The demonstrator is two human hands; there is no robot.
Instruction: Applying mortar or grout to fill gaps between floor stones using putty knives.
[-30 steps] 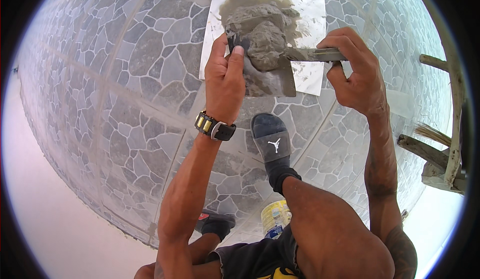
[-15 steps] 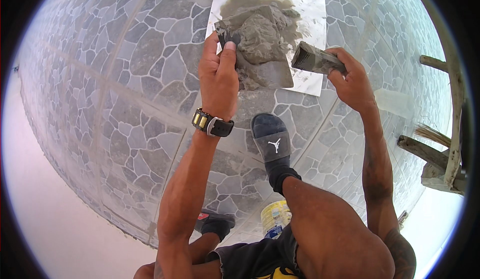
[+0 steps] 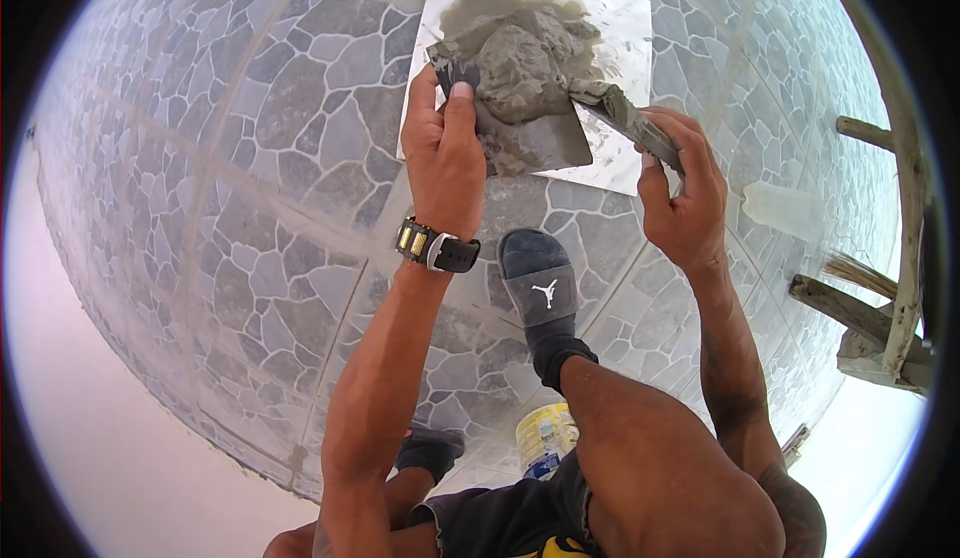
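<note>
My left hand (image 3: 445, 143), wearing a watch, grips the dark handle of a flat metal trowel (image 3: 540, 148) with a lumpy mound of grey mortar (image 3: 520, 73) on it. Beneath the trowel lies a white board (image 3: 620, 58), smeared with wet mortar around the mound. My right hand (image 3: 685, 193) grips a narrow, mortar-coated scraper (image 3: 625, 118); its far end reaches the mound's right side. The scraper's handle is mostly hidden by my fingers and mortar.
The grey stone-patterned tile floor (image 3: 280, 158) surrounds the board. My sandalled foot (image 3: 535, 288) is just below it. A yellow-labelled bucket (image 3: 540, 438) is by my leg. Weathered wooden pieces (image 3: 860, 318) stand at the right, near a translucent container (image 3: 780, 208). A white surface (image 3: 100, 378) borders the floor.
My left hand shifted slightly leftward on the trowel's side. The scraper swung away from the mound and is back against it, now angled down toward my right hand, which sits lower.
</note>
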